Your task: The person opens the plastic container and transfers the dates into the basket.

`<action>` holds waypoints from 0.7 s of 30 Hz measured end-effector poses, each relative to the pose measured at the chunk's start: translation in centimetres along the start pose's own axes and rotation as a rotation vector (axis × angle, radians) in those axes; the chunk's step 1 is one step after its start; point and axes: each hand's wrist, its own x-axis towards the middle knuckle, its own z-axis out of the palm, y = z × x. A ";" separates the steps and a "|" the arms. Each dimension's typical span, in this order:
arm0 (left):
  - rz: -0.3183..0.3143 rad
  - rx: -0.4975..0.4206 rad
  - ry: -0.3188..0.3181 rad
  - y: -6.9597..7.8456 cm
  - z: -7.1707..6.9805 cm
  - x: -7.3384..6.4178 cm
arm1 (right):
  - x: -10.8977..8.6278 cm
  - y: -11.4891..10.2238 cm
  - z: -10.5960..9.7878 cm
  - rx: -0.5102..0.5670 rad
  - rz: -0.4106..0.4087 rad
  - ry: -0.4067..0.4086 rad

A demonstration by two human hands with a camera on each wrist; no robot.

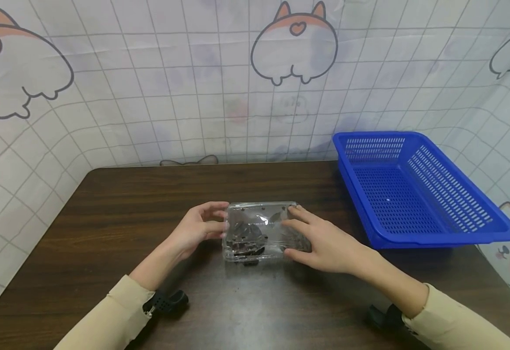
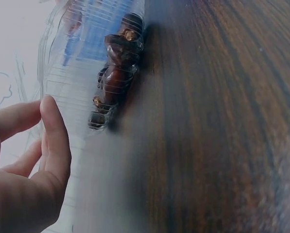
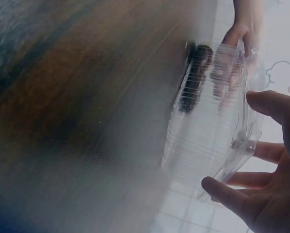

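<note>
A clear plastic clamshell box point(image 1: 261, 228) lies on the table with its lid down. Dark red-brown, glossy pieces, fruit-like point(image 2: 118, 68), sit in a clump in its left part; their exact kind is unclear. At the box's left end my left hand point(image 1: 200, 226) holds the rim, thumb and bent fingertips on it. Over the right end spreads my right hand point(image 1: 325, 240), holding the box with the thumb near the front edge and fingers toward the back. Ridged clear walls of the box point(image 3: 198, 141) show in the right wrist view, the same dark pieces behind them.
A blue perforated plastic basket point(image 1: 368, 228) stands at the table's right back, close to my right forearm. The dark wood-grain table point(image 1: 119, 209) ends at a wall sheet point(image 1: 185, 107) with a grid and cartoon animals. A thin dark cable point(image 1: 189, 161) lies along the back edge.
</note>
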 end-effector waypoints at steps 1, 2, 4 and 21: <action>0.000 0.003 0.001 0.0 0.0 0.0 | 0.0 0.0 0.0 0.000 -0.002 0.000; 0.001 0.005 0.002 -0.1 0.0 0.1 | 0.0 0.0 0.0 0.000 -0.002 0.000; 0.003 0.011 0.006 -0.1 0.0 0.1 | 0.0 0.0 -0.1 0.001 -0.003 0.000; 0.015 0.047 0.027 0.0 0.0 0.0 | 0.4 0.2 0.0 -0.113 -0.156 0.113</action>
